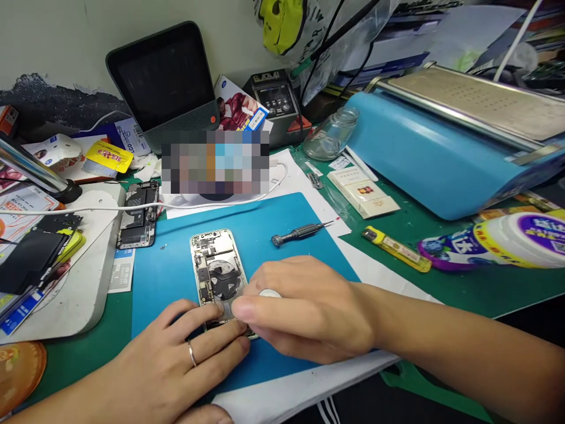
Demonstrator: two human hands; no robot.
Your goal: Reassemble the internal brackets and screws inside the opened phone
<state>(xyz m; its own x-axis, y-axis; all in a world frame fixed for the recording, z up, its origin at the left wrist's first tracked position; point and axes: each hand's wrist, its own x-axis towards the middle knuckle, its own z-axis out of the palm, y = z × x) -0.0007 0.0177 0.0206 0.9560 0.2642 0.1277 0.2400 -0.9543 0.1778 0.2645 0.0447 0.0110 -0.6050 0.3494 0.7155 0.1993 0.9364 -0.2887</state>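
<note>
An opened smartphone (226,277) lies on the blue mat (168,277), its circuit board and a round black part inside exposed. My left hand (185,359), with a ring on one finger, stretches its fingers over the phone's lower end and touches it. Curled above the same end, my right hand (309,312) is closed round a thing with a white rounded tip (269,293); the rest of it is hidden by the fingers. Behind my right hand, a dark screwdriver (298,234) rests on the mat.
A second opened phone (139,215) lies left of the mat. On the right are a yellow cutter knife (397,249), a white-and-purple bottle (498,244), a cigarette pack (362,191), a glass jar (331,135) and a blue machine (419,147). A white cable (88,210) crosses the left side.
</note>
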